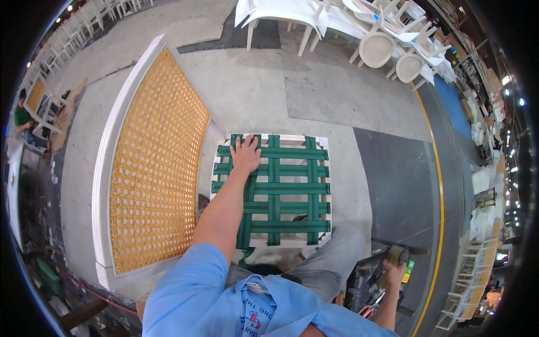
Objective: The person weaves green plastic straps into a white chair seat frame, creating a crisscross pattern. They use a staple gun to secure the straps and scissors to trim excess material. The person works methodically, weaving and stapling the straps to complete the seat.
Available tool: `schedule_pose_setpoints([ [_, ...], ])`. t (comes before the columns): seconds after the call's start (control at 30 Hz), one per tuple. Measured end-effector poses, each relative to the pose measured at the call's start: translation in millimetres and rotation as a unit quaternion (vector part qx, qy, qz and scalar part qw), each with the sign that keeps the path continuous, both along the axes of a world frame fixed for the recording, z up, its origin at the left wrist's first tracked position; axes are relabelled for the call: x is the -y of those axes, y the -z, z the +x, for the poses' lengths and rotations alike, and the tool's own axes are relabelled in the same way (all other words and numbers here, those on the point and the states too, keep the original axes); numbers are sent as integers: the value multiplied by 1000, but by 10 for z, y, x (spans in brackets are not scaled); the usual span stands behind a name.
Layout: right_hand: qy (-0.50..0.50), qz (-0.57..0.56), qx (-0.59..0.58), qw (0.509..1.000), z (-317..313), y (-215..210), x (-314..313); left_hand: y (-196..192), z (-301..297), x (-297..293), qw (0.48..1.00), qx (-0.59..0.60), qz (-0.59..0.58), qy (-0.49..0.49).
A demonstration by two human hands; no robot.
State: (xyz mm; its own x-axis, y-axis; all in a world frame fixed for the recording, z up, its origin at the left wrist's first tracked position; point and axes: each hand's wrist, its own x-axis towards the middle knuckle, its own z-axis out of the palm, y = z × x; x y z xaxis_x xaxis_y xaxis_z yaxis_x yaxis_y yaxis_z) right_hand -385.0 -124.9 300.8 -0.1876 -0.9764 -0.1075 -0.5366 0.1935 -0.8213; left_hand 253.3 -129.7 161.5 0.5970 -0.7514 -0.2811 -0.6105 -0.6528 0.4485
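Observation:
A white chair frame (328, 196) stands before me, its seat crossed by woven green webbing straps (274, 187). My left hand (246, 153) lies flat on the straps at the seat's far left, fingers spread. One strap's loose end (245, 257) hangs off the near left edge. On the chair's left side rises a tall backrest with a yellow cane panel (160, 157). Low at my right, my right hand (394, 273) is closed around a dark, olive-coloured tool (397, 255); its exact kind is too blurred to make out.
Beside my right leg is a black container (365, 281) with red-handled tools (366, 312). A yellow-green box (409, 271) is near my right hand. White chairs sit on a covered table (286, 12) at the back. A person in green (23, 118) works at far left.

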Motion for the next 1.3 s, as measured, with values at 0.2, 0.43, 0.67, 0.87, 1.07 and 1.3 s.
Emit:
schedule_pose_setpoints([
  [0.2,-126,215,176,952,2081,-352,924,130,11,-53,999,15,-30,-5],
  [0.43,-339,296,200,870,4836,229,1227,213,20,-82,994,37,-99,-31],
  [0.67,-347,330,135,868,5817,677,1208,238,9,-94,989,24,-133,-58],
  [0.87,-351,314,126,873,5878,753,1160,216,20,-89,993,-8,-108,-53],
  [1.07,-350,288,104,885,5936,791,1082,201,26,-81,993,-11,-107,-58],
  [1.3,-365,273,125,881,5948,754,1025,279,15,-104,973,15,-205,-102],
])
